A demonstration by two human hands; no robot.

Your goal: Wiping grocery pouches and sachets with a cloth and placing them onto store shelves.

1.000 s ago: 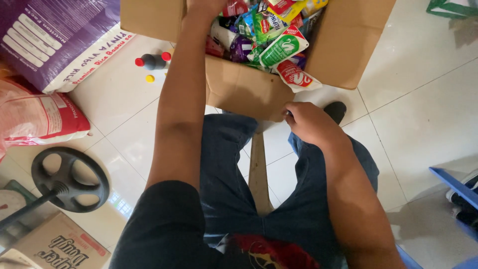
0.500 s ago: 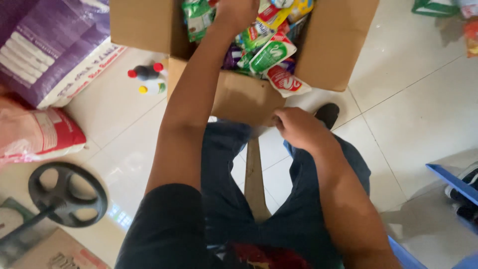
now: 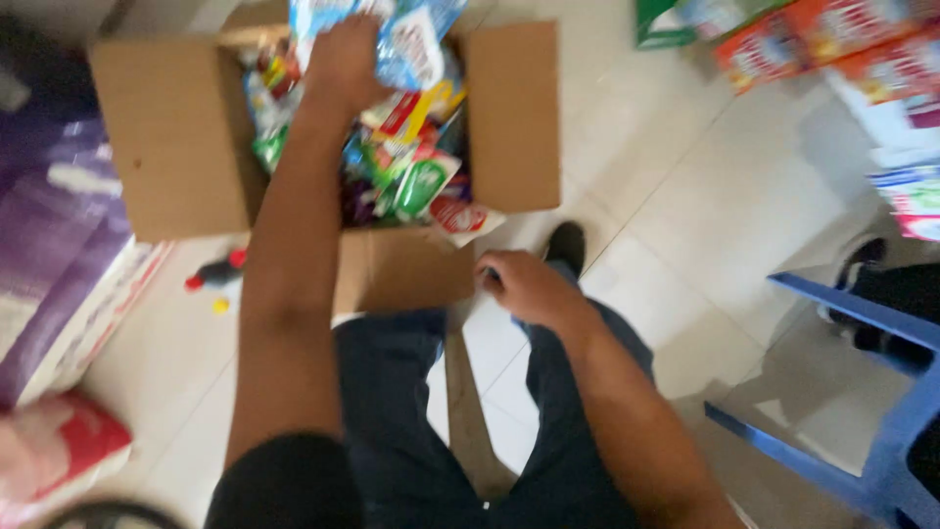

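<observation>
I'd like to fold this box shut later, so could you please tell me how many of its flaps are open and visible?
3: left flap, right flap, and near flap by the right hand. The far flap is mostly hidden behind packets.

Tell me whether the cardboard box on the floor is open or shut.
Open. The cardboard box has its flaps spread outward, colourful packets show inside, and the left hand reaches in among them.

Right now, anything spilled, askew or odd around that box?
Yes. A red-and-white packet hangs over the near edge of the overfull cardboard box, half out. A small dark bottle with red ends lies on the floor tiles beside the box, with a yellow bit nearby.
</observation>
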